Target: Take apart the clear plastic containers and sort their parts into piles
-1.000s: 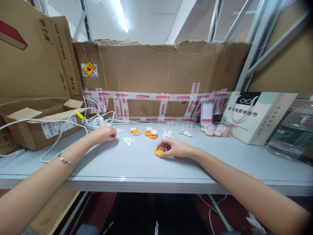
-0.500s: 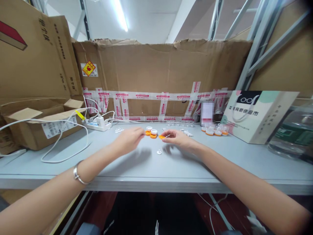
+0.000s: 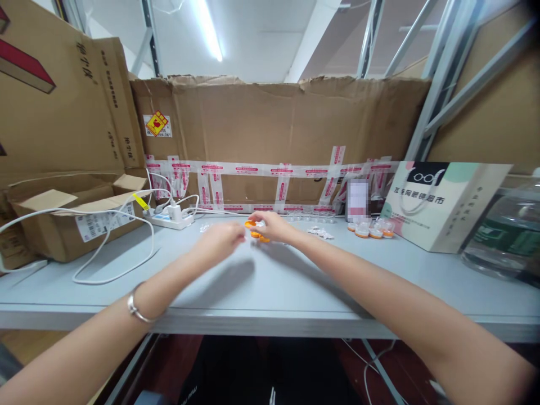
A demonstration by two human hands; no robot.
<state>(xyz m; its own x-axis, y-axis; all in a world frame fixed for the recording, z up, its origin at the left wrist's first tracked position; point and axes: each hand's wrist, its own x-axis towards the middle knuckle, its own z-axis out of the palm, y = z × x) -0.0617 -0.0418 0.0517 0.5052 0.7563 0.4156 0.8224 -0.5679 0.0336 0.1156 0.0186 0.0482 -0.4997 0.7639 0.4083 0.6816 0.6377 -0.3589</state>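
My right hand [image 3: 273, 226] reaches across to the middle of the table, its thumb and fingers pinching a small round orange plastic piece [image 3: 250, 224]. Just below it sit more orange round pieces [image 3: 262, 238], partly covered by that hand. To their left is my left hand [image 3: 223, 241], fingers drawn together in a pinch and slightly blurred. Whatever lies between those fingertips is too small to make out. Small white parts [image 3: 204, 228] lie behind the left hand, and a pile of white bits [image 3: 320, 232] is right of the right hand.
Clear-topped orange-and-white round containers [image 3: 374, 229] stand at the right before a phone [image 3: 358, 201]. Beyond are a paper bag [image 3: 439, 205] and a large water bottle [image 3: 506, 230]. At left are a power strip [image 3: 172, 219], white cables and an open carton [image 3: 71, 225]. A large cardboard box [image 3: 270, 124] walls the back.
My right hand has moved left with the orange piece, over the other orange pieces. My left hand has shifted slightly left and down. The white disc on the table front is gone from its spot.
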